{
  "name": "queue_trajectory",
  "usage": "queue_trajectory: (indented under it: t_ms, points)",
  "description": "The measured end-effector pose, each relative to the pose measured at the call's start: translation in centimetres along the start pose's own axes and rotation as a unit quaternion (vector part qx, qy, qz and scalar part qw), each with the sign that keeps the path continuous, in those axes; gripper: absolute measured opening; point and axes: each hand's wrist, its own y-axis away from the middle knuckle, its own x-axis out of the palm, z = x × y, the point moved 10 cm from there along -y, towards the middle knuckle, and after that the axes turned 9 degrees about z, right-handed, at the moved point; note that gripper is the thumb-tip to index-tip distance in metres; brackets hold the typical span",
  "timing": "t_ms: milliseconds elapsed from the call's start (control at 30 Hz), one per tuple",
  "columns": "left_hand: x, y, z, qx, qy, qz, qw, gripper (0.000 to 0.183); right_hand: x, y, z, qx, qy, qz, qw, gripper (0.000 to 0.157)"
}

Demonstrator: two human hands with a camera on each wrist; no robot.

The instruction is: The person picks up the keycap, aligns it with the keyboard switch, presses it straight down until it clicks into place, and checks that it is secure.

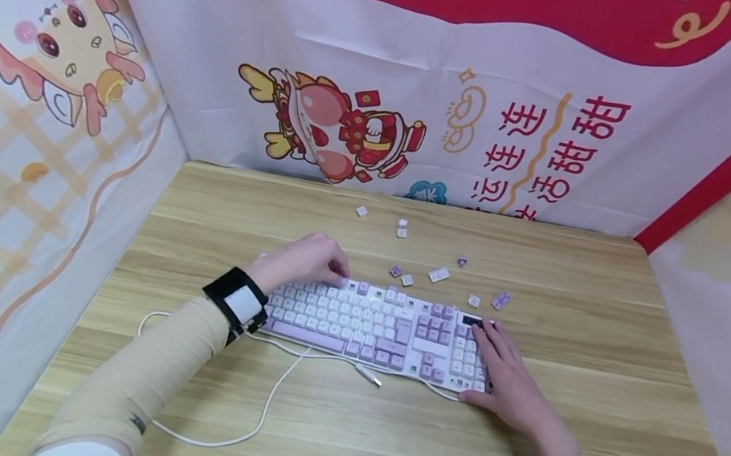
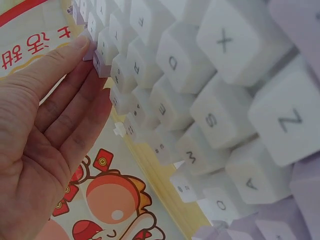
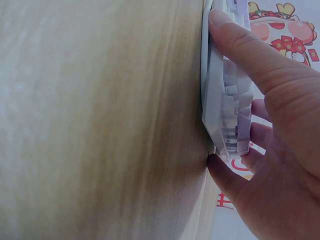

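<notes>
A white and lilac keyboard (image 1: 430, 347) lies on the wooden table, with gaps in its top row where keycaps are off. My left hand (image 1: 304, 260) reaches over its upper left part. In the left wrist view, the thumb and fingers pinch a purple keycap (image 2: 89, 51) at the keyboard's far edge; the fingertips partly hide it. My right hand (image 1: 516, 389) grips the keyboard's right end. Its thumb (image 3: 237, 37) presses the near edge, and the other fingers spread over the number pad and round the side.
Several loose keycaps, among them a white one (image 1: 439, 274) and a purple one (image 1: 501, 300), lie behind the keyboard. A white cable (image 1: 265, 410) loops in front, its USB plug (image 1: 369, 375) near the keyboard's front edge. Printed cloth (image 1: 397, 46) hangs behind and beside the table.
</notes>
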Motion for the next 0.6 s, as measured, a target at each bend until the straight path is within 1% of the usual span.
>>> queue_trajectory:
  t_ms: [200, 433, 600]
  points:
    - [0.0, 0.0, -0.3, -0.001, -0.016, 0.001, 0.9999, 0.013, 0.0, 0.0, -0.1, 0.000, 0.000, -0.001, 1.000, 0.108]
    - [0.1, -0.3, -1.0, -0.005, -0.065, 0.002, 0.9979, 0.010, -0.1, 0.0, -0.1, 0.000, -0.005, -0.002, 1.000, 0.108]
    - [0.2, -0.3, -1.3, -0.003, -0.081, 0.003, 0.9967, 0.010, -0.1, 0.1, -0.1, 0.000, -0.007, -0.002, 1.000, 0.108]
